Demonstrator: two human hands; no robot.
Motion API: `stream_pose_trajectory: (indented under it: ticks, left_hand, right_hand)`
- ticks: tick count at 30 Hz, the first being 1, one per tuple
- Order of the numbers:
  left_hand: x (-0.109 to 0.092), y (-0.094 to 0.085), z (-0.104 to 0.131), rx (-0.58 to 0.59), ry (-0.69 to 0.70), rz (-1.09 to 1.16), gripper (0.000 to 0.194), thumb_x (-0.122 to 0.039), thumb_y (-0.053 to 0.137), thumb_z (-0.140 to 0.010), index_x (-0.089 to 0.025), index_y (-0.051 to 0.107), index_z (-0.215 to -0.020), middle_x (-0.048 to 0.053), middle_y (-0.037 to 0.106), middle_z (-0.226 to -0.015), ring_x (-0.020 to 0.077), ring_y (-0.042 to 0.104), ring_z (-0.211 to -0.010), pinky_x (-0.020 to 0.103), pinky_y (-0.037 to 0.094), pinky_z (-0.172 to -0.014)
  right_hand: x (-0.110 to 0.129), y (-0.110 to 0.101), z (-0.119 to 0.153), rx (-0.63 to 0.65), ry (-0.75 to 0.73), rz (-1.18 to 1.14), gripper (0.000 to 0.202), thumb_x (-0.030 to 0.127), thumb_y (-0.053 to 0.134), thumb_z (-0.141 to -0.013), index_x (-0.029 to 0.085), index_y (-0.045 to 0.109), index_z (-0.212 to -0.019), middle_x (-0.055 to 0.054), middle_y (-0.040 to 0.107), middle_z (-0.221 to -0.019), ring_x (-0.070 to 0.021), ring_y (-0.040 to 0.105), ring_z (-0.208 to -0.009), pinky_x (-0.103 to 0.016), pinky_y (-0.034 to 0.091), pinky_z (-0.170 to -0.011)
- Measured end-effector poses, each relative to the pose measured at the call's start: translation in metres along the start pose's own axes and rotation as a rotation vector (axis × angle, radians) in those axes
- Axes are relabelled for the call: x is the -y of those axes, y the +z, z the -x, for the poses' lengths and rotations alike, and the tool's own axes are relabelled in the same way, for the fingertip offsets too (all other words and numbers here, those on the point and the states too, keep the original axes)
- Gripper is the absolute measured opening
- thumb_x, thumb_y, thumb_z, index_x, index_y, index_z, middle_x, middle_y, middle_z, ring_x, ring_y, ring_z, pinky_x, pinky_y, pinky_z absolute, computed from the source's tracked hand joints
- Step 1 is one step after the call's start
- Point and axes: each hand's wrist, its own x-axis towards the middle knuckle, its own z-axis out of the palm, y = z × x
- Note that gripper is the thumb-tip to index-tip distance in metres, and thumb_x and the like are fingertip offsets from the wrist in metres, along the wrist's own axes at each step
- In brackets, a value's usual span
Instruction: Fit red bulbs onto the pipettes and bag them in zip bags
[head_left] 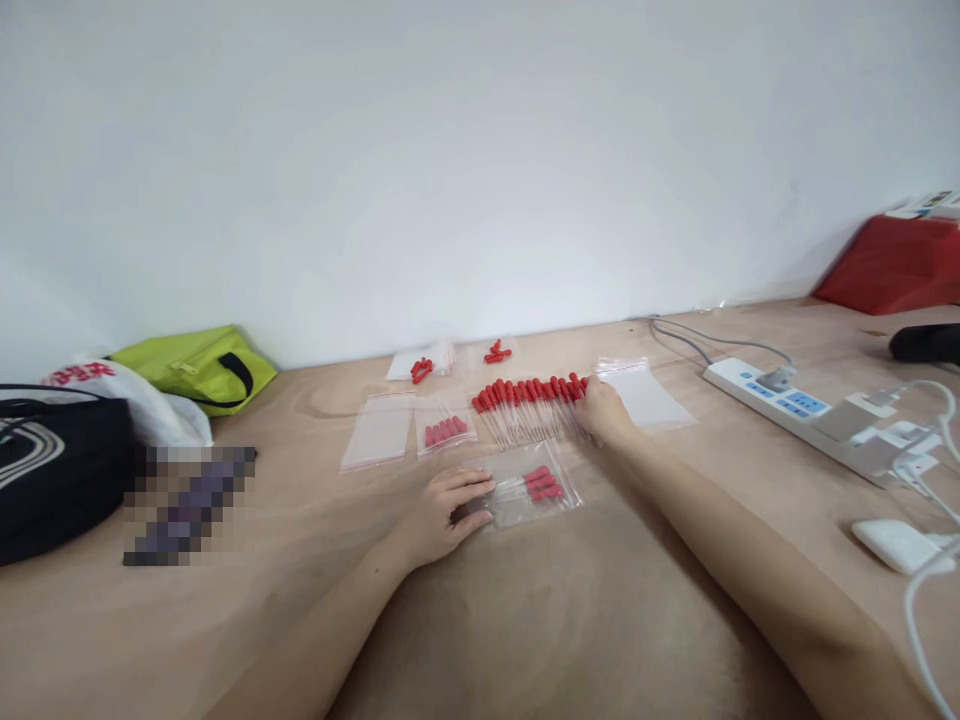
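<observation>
My left hand (450, 510) is at the left end of a clear zip bag (517, 508), its fingers and thumb gripping the edge. Inside that bag lie several glass droppers with red rubber bulbs (544, 483), bulbs toward the right. A row of more droppers (525, 395) stretches across the table behind it, red bulbs pointing away from me. At the row's right end my right hand (606, 412) is closed on a dropper, which its fingers mostly hide. Another zip bag (446, 428) to the left holds several droppers.
Flat zip bags (379, 430) lie left, with more bags (645, 392) at right. Two small groups of red bulbs (422, 370) rest near the wall. A power strip (765, 395) with cables and a white charger (896, 545) is right; a black bag (64, 480) and green bag (195, 365) left.
</observation>
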Motion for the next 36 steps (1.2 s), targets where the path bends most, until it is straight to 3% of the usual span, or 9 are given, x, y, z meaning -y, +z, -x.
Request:
stream_pose_trajectory:
  ticks: [5,9,13,15,22,27,31,36]
  left_hand:
    - [0.000,0.000,0.000,0.007,-0.009,0.007,0.032,-0.035,0.053,-0.081,-0.021,0.058,-0.110,0.007,0.061,-0.111,0.0201,0.053,-0.107,0.040,0.041,-0.094]
    - [0.000,0.000,0.000,-0.001,-0.004,0.018,0.032,-0.034,0.053,-0.080,-0.021,0.059,-0.109,0.007,0.062,-0.110,0.0199,0.054,-0.106,0.039,0.042,-0.093]
    - [0.000,-0.001,0.000,0.008,-0.015,0.022,0.033,-0.034,0.054,-0.080,-0.021,0.059,-0.110,0.007,0.061,-0.111,0.0205,0.054,-0.107,0.040,0.042,-0.093]
    - [0.000,-0.001,0.000,0.015,-0.023,0.017,0.033,-0.034,0.053,-0.080,-0.021,0.059,-0.110,0.007,0.061,-0.112,0.0205,0.054,-0.107,0.040,0.042,-0.093]
    - [-0.001,-0.001,-0.001,0.022,-0.024,0.006,0.032,-0.036,0.051,-0.081,-0.022,0.058,-0.109,0.006,0.061,-0.111,0.0198,0.053,-0.107,0.040,0.041,-0.094]
    - [-0.002,-0.003,0.000,0.027,-0.076,-0.005,0.041,-0.037,0.052,-0.080,-0.022,0.050,-0.119,0.007,0.059,-0.115,0.0206,0.052,-0.107,0.040,0.041,-0.094]
    - [-0.003,-0.003,0.001,0.038,-0.090,-0.004,0.043,-0.037,0.052,-0.080,-0.021,0.048,-0.121,0.006,0.058,-0.116,0.0204,0.051,-0.108,0.038,0.041,-0.094]
    - [-0.002,-0.003,0.001,0.049,-0.095,-0.014,0.043,-0.038,0.052,-0.081,-0.022,0.047,-0.121,0.005,0.057,-0.117,0.0207,0.050,-0.109,0.039,0.040,-0.095]
  right_hand:
    - [0.003,-0.004,0.002,-0.049,-0.025,-0.032,0.036,0.006,0.039,-0.070,0.004,0.049,-0.104,-0.019,0.061,-0.082,-0.0251,0.058,-0.075,-0.030,0.041,-0.064]
    - [-0.002,-0.017,0.007,-0.142,-0.127,-0.267,0.052,0.013,0.042,-0.071,0.006,0.035,-0.123,-0.009,0.060,-0.073,-0.0221,0.057,-0.069,-0.032,0.043,-0.065]
    - [-0.008,-0.017,0.029,-0.032,-0.083,-0.715,0.073,0.024,0.048,-0.072,0.017,0.010,-0.134,0.003,0.052,-0.065,-0.0149,0.055,-0.051,-0.028,0.045,-0.051]
    - [-0.011,-0.011,0.044,0.041,-0.037,-0.888,0.077,0.029,0.051,-0.072,0.020,0.007,-0.134,0.006,0.049,-0.062,-0.0137,0.054,-0.047,-0.025,0.045,-0.046]
    - [-0.006,0.006,0.068,0.056,0.142,-1.189,0.071,0.039,0.054,-0.070,0.018,0.017,-0.127,0.004,0.054,-0.066,-0.0130,0.056,-0.050,-0.028,0.050,-0.050]
    - [0.001,0.007,0.073,0.156,0.117,-1.296,0.055,0.046,0.050,-0.073,0.023,0.031,-0.119,0.003,0.054,-0.069,-0.0131,0.060,-0.057,-0.032,0.052,-0.061]
    - [0.003,0.006,0.079,0.181,0.118,-1.249,0.047,0.045,0.059,-0.065,0.020,0.047,-0.103,0.004,0.052,-0.069,-0.0096,0.056,-0.054,-0.026,0.049,-0.055]
    - [0.006,0.006,0.083,0.199,0.120,-1.207,0.042,0.041,0.067,-0.057,0.020,0.045,-0.086,0.004,0.053,-0.069,-0.0070,0.048,-0.045,-0.021,0.039,-0.042]
